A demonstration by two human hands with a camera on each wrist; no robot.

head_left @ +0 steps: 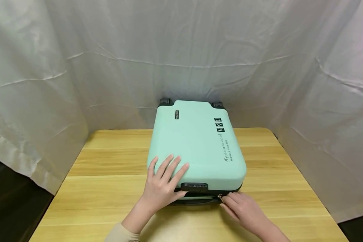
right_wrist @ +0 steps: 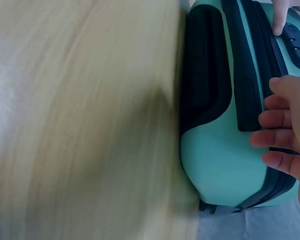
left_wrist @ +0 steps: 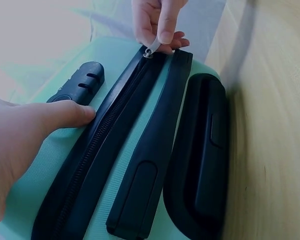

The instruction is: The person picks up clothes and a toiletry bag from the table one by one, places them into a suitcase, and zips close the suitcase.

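Observation:
A mint-green hard-shell suitcase (head_left: 196, 141) lies flat on the wooden table, its wheels toward the back curtain. Spread over the shell's near left corner is my left hand (head_left: 160, 188), fingers straight. Its thumb presses the edge beside the black combination lock (head_left: 194, 187) and the dark zipper (left_wrist: 92, 142). My right hand (head_left: 243, 208) is at the near side, right of the lock. In the left wrist view its thumb and finger pinch the metal zipper pull (left_wrist: 154, 46). A black carry handle (left_wrist: 152, 150) runs alongside the zipper.
The wooden table (head_left: 109, 188) extends to both sides of the suitcase. Grey-white curtains (head_left: 181, 50) enclose the back and sides. Two black wheels (head_left: 165, 101) touch or nearly touch the back curtain. A second black moulded part (left_wrist: 200, 150) lies below the carry handle, close to the tabletop.

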